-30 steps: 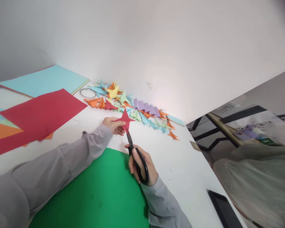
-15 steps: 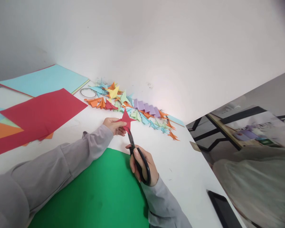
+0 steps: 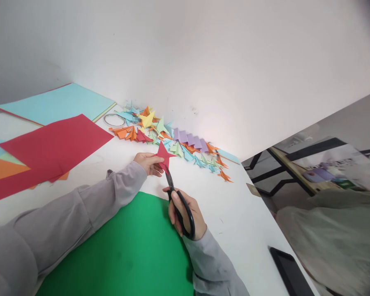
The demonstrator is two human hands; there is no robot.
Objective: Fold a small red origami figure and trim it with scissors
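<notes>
Between the thumb and fingers of my left hand (image 3: 149,163) is a red paper star (image 3: 164,155), held up over the white table with its points spread. My right hand (image 3: 189,213) is closed round the black handles of a pair of scissors (image 3: 187,216). The scissor blades point up and away, and their tips touch the star's lower point; whether they are cutting into it I cannot tell. A large green sheet (image 3: 123,246) lies beneath my forearms. Just beyond the star rest folded paper shapes (image 3: 148,119) in several colours.
Red paper (image 3: 58,144) and a light blue sheet stack (image 3: 58,102) lie to the left. A ring-shaped roll (image 3: 114,120) sits near the wall. A black phone-like device (image 3: 291,271) is by the right table edge. Past it are a grey-green cloth (image 3: 329,234) and another table (image 3: 291,168).
Almost nothing differs. The red star and the scissor tips have shifted very slightly; both hands keep their hold.
</notes>
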